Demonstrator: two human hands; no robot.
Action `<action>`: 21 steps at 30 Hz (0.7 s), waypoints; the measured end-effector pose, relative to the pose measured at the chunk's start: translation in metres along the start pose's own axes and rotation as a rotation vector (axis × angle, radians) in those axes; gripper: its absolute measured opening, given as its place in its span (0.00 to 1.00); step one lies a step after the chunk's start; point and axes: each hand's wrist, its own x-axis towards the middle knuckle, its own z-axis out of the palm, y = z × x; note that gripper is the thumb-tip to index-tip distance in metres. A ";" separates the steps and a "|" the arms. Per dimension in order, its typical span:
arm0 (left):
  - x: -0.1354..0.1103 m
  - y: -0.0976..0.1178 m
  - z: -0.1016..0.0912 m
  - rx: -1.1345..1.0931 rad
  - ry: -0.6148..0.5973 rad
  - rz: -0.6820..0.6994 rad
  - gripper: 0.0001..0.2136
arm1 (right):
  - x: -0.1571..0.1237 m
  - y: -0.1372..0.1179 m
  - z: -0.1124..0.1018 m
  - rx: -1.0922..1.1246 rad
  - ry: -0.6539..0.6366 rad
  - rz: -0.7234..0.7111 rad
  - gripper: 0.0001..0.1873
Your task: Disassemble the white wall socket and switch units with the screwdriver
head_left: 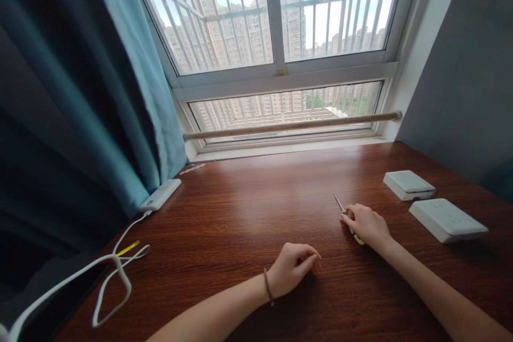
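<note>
Window (276, 26) barred and grey-framed dead ahead, and at our glossy red-brown wood-grain table (248, 203) we have a yellow-handled, thin-shafted tool (356, 235) clamped in our right hand (367, 224), our left hand (292, 268) loosely curled, well apart.

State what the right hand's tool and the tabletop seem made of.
Tool shaft: thin, straight, probably metal; yellowish handle, partly covered by the right hand, perhaps plastic, finish unclear. Tabletop: glossy wood or wood-look laminate, showing streaked grain and window glare.

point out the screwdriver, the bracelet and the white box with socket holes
Screwdriver (356, 237): head view, on the yellow end of its handle.
Bracelet (268, 287): head view, middle of its band.
White box with socket holes (447, 216): head view, on its top face.
</note>
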 end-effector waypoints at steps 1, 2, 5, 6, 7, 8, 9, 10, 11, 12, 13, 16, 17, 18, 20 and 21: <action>0.000 0.000 0.000 0.009 0.002 0.001 0.15 | 0.000 0.000 0.000 -0.010 -0.004 -0.004 0.15; 0.000 0.000 0.000 0.019 0.005 0.002 0.15 | 0.000 0.000 0.000 -0.019 -0.010 -0.005 0.16; 0.000 0.000 0.000 0.033 0.007 0.002 0.15 | -0.001 -0.001 -0.002 -0.051 -0.019 -0.007 0.17; 0.000 0.000 0.000 0.032 0.009 0.002 0.15 | -0.002 -0.001 -0.002 -0.057 -0.021 -0.010 0.17; 0.000 -0.001 0.001 0.030 0.012 0.002 0.16 | -0.002 -0.001 -0.002 -0.063 -0.023 -0.016 0.18; 0.000 -0.001 0.001 0.029 0.017 0.003 0.16 | -0.003 -0.001 -0.003 -0.067 -0.023 -0.023 0.18; 0.000 -0.001 0.001 0.029 0.021 0.003 0.16 | -0.003 -0.001 -0.003 -0.068 -0.023 -0.032 0.18; 0.000 -0.001 0.001 0.030 0.024 0.003 0.16 | -0.004 -0.001 -0.003 -0.070 -0.021 -0.040 0.18; 0.000 -0.001 0.001 0.031 0.027 0.004 0.16 | -0.005 -0.001 -0.003 -0.071 -0.016 -0.048 0.18; 0.000 0.000 0.002 0.033 0.028 0.005 0.16 | -0.005 -0.001 -0.003 -0.073 -0.010 -0.052 0.18; 0.000 0.000 0.002 0.037 0.028 0.006 0.16 | -0.006 -0.002 -0.002 -0.074 -0.002 -0.057 0.19; 0.000 0.001 0.003 0.052 0.033 0.009 0.16 | -0.007 -0.005 -0.002 -0.079 0.019 -0.058 0.20; 0.000 0.001 0.004 0.057 0.035 0.009 0.16 | -0.008 -0.007 -0.003 -0.074 0.027 -0.061 0.20; 0.000 0.001 0.004 0.064 0.038 0.009 0.16 | -0.010 -0.007 -0.005 -0.061 0.037 -0.066 0.19; 0.000 0.000 0.005 0.080 0.044 0.010 0.16 | -0.014 -0.003 -0.013 0.008 0.071 -0.080 0.19; 0.000 0.000 0.005 0.090 0.048 0.011 0.16 | -0.017 0.004 -0.019 0.065 0.098 -0.082 0.19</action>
